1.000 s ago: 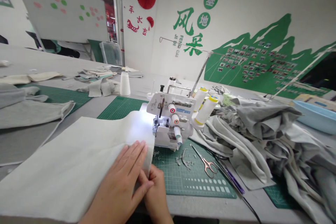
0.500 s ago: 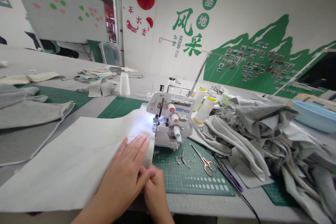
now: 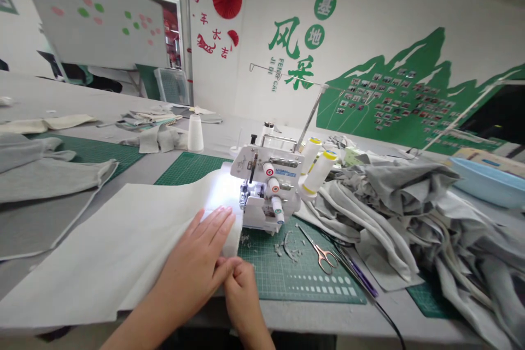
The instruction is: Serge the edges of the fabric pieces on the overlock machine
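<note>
A large pale off-white fabric piece (image 3: 123, 240) lies at the left of a white overlock sewing machine (image 3: 266, 186), its right edge running to the lit presser foot. My left hand (image 3: 200, 251) rests flat on the fabric with its fingers stretched out, just in front of the presser foot. Below it, my right hand (image 3: 241, 290) is closed at the fabric's near right edge, beside my left thumb. The cloth between its fingers is mostly hidden.
On the green cutting mat (image 3: 303, 279) are scissors (image 3: 322, 251), fabric trimmings (image 3: 289, 246) and purple-handled tweezers (image 3: 363, 276). Thread cones (image 3: 320, 175) stand behind the machine. Grey fabric heaps (image 3: 389, 202) lie to the right, grey cloth (image 3: 45, 191) to the left.
The fabric's near edge has shifted, and a step or fold now shows left of my forearm. Both hands keep nearly the same place and pose.
</note>
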`<state>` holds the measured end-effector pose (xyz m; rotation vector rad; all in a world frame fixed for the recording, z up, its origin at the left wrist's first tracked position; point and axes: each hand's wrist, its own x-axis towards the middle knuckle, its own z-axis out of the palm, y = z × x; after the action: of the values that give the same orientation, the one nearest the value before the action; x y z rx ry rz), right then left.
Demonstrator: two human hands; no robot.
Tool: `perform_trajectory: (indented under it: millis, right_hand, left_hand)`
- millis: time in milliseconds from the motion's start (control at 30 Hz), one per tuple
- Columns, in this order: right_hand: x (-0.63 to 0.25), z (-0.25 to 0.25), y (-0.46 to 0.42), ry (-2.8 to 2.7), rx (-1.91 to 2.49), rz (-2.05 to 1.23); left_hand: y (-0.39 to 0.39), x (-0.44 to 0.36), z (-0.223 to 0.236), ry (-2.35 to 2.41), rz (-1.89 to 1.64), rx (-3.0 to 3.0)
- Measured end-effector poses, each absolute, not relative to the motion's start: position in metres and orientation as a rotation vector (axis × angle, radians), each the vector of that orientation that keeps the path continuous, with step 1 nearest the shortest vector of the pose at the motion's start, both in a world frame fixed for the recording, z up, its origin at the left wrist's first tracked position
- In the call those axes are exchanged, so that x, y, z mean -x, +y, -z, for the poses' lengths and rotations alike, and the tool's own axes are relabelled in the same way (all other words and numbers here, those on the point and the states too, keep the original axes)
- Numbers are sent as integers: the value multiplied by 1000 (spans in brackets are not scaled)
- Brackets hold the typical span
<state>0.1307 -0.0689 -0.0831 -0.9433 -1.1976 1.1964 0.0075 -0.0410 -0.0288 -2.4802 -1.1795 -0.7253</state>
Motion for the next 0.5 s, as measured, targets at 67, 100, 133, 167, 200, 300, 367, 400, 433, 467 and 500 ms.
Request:
perform_trajectory:
  millis: [67,100,133,167,200,300,367,400,433,467,500]
  right_hand:
    - [-130,83,-69,-1203,948,-1195]
    - [-130,82,-69,-1205,951,-1194]
    - [-130,81,-69,-1206,953,-1193]
    - [-130,79,-69,-1206,954,-1193]
    - [-130,77,-70,-1207,952,-1194]
    - [-130,72,-71,-1210,933,-1205]
    - [-130,70,-72,-1207,927,-1233]
    - [-131,70,-72,-1203,928,-1248]
    - [-131,71,-72,-1199,930,-1261]
    - [-131,72,-72,-1195,931,-1270]
    - [-131,73,-72,-1193,931,-1275]
  left_hand:
    - [-39,-7,29,-1179,721,2482]
    - [-38,-7,29,-1175,722,2483]
    - [-38,-6,28,-1172,724,2485]
    - [-38,-6,28,-1168,727,2488]
    - [-39,-6,27,-1162,733,2491]
    - [-49,-5,26,-1147,740,2500]
    - [-59,-4,27,-1134,731,2505]
    - [-64,-4,28,-1129,728,2508]
    - [-69,-3,29,-1129,726,2511]
    - [-74,-3,30,-1131,728,2512]
    - [-77,-2,32,-1133,732,2511]
